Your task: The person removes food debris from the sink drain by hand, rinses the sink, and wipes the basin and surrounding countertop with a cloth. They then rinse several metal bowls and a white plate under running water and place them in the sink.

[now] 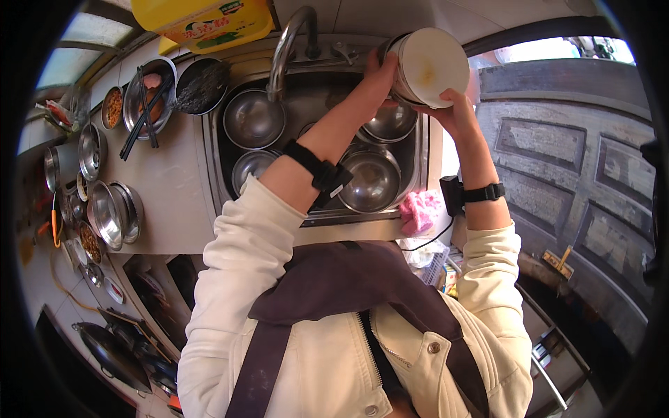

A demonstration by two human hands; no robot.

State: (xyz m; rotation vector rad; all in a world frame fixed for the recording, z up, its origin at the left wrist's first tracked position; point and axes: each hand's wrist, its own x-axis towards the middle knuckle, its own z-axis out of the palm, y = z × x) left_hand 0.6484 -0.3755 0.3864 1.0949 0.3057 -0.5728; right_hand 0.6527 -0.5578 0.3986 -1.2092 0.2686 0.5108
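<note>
Both my hands hold a stack of round dishes above the sink's far right corner. On its near face a white plate (pixel 435 67) shows a yellowish stain, with darker metal rims behind it. My left hand (pixel 381 78) grips the stack's left side, and my right hand (pixel 454 112) holds its lower right edge, thumb on the white surface. Below, the steel sink (pixel 313 222) holds several metal bowls: one at the far left (pixel 254 119), one at the near left (pixel 253 167), one at the near right (pixel 370 180) and one under the stack (pixel 391 124).
A chrome faucet (pixel 285 52) arches over the sink, a yellow detergent jug (pixel 209 23) behind it. Left on the counter (pixel 167 183) stand a bowl with black chopsticks (pixel 149 104), a dark scouring pad (pixel 204 86) and stacked steel bowls (pixel 112 214). A pink cloth (pixel 419 211) lies at the near right corner.
</note>
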